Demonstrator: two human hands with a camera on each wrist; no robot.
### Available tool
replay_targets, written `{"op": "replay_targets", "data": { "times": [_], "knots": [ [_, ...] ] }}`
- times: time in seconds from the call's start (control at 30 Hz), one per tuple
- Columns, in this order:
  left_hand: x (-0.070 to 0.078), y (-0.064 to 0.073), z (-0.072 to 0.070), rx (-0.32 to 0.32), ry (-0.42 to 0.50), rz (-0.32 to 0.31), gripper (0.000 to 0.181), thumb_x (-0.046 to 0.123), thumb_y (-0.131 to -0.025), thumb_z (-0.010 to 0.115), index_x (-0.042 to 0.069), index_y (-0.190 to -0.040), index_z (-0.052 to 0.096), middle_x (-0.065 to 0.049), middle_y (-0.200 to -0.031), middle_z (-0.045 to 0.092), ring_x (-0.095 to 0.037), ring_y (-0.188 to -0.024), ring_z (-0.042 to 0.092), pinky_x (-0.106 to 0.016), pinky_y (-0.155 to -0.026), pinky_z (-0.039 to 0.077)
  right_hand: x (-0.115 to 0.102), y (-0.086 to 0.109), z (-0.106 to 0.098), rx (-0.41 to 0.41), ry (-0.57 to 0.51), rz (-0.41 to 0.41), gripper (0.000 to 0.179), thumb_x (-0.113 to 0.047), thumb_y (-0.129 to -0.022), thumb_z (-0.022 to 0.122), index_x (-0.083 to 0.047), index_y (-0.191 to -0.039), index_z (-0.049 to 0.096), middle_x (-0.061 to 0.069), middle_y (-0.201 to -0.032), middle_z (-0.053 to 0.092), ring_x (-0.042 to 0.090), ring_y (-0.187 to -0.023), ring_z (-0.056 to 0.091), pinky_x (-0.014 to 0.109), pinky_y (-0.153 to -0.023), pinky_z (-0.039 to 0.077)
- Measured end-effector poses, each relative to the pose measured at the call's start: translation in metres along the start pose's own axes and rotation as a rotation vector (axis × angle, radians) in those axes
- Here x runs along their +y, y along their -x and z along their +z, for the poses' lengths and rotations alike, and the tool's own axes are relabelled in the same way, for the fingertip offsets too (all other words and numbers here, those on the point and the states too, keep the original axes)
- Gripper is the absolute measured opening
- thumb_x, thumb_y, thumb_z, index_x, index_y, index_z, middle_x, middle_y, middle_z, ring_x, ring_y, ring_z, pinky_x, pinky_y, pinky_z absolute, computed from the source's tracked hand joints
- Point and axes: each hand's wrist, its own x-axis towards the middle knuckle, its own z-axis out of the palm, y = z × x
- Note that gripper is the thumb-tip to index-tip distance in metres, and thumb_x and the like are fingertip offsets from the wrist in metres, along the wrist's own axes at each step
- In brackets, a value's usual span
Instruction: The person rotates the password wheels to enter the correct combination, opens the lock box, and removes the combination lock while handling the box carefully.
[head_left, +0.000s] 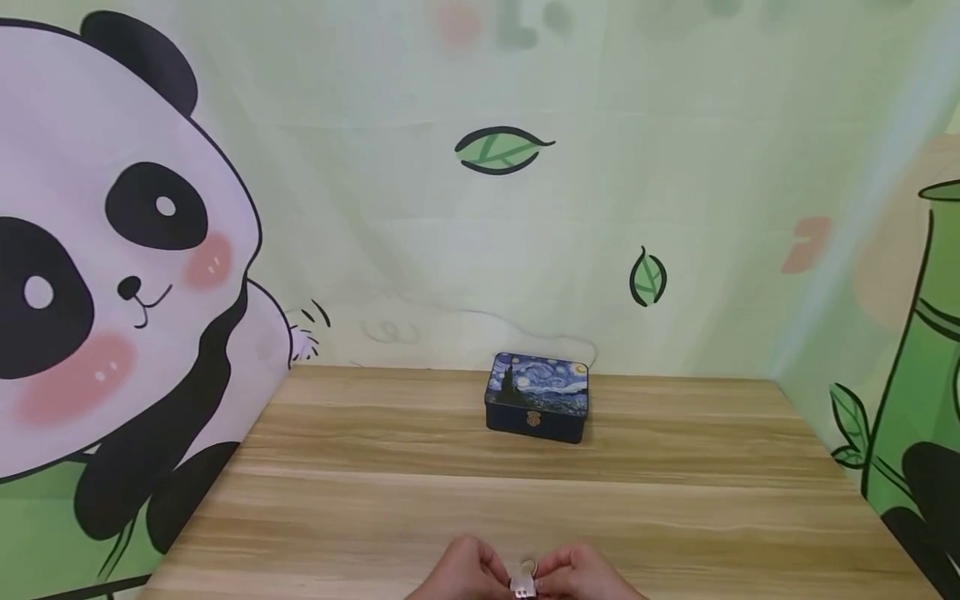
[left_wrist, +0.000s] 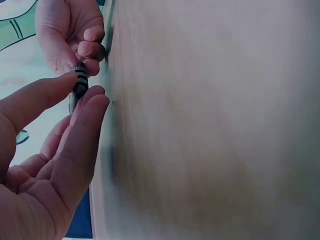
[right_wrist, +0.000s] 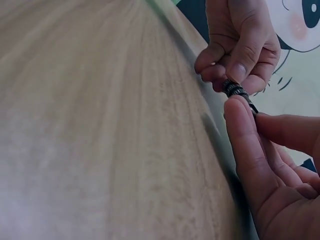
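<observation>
Close to the table's near edge, my two hands meet over a small combination padlock (head_left: 522, 585) with a silvery face and a curved shackle. My left hand (head_left: 467, 572) pinches it from the left, thumb and fingertips at the dark ridged number dials (left_wrist: 80, 80). From the other side my right hand (head_left: 583, 573) grips it between thumb and index finger. The right wrist view shows the dials (right_wrist: 235, 89) standing out between both hands' fingertips; the rest of the lock is mostly covered by fingers.
A dark blue tin box (head_left: 536, 400) with a starry-night painting on its lid and a small metal clasp stands shut toward the back of the wooden table (head_left: 360, 483). Behind it hangs a pale green cloth backdrop (head_left: 375, 208) with a panda and leaves.
</observation>
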Motion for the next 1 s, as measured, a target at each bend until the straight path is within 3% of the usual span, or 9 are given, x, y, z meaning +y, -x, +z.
{"op": "replay_targets", "data": {
  "times": [0.2,0.4,0.53,0.8,1.0],
  "knots": [
    [-0.001,0.0027,0.0009,-0.027,-0.063,-0.011,0.011,-0.008,-0.069,0.076,0.0,-0.067,0.069,-0.005,-0.058,0.064,-0.009,-0.052,0.055,-0.018,-0.048,0.045,0.0014,-0.0001,-0.0012,-0.019,0.144,-0.049,0.015,-0.003,-0.083,0.068,0.01,-0.09,0.071,-0.001,-0.073,0.068,0.006,-0.063,0.056,0.016,-0.056,0.046],
    [-0.0001,0.0016,0.0022,-0.045,-0.168,-0.041,0.014,-0.007,-0.071,0.073,0.004,-0.065,0.069,-0.004,-0.058,0.062,-0.013,-0.053,0.052,-0.021,-0.049,0.042,0.001,-0.0001,0.0006,-0.008,0.188,0.006,0.008,-0.001,-0.083,0.067,0.004,-0.085,0.072,0.001,-0.073,0.068,0.009,-0.063,0.057,0.02,-0.057,0.049],
    [-0.0006,0.0025,0.0036,-0.044,-0.244,0.007,0.013,-0.004,-0.071,0.074,0.003,-0.063,0.068,0.0,-0.056,0.06,-0.012,-0.052,0.051,-0.022,-0.05,0.043,-0.0006,0.0015,0.0031,-0.018,0.201,0.015,0.006,-0.001,-0.083,0.067,0.004,-0.085,0.071,0.004,-0.075,0.069,0.011,-0.065,0.059,0.022,-0.06,0.051],
    [0.0014,0.0039,0.0044,-0.033,-0.336,0.107,0.013,-0.005,-0.066,0.074,0.003,-0.059,0.066,0.008,-0.051,0.054,-0.008,-0.049,0.047,-0.022,-0.049,0.044,-0.005,0.0038,0.0027,-0.044,0.248,-0.049,0.007,-0.002,-0.081,0.069,0.005,-0.082,0.07,0.004,-0.072,0.068,0.011,-0.063,0.057,0.021,-0.059,0.049],
    [0.0037,0.0025,0.0049,-0.044,-0.372,0.107,0.015,-0.003,-0.068,0.074,0.005,-0.059,0.066,0.009,-0.051,0.053,-0.007,-0.049,0.046,-0.021,-0.05,0.044,-0.0061,0.0043,0.0001,-0.039,0.281,-0.018,0.005,-0.002,-0.08,0.072,0.003,-0.079,0.071,0.004,-0.069,0.067,0.012,-0.061,0.057,0.022,-0.057,0.048]
  ]
}}
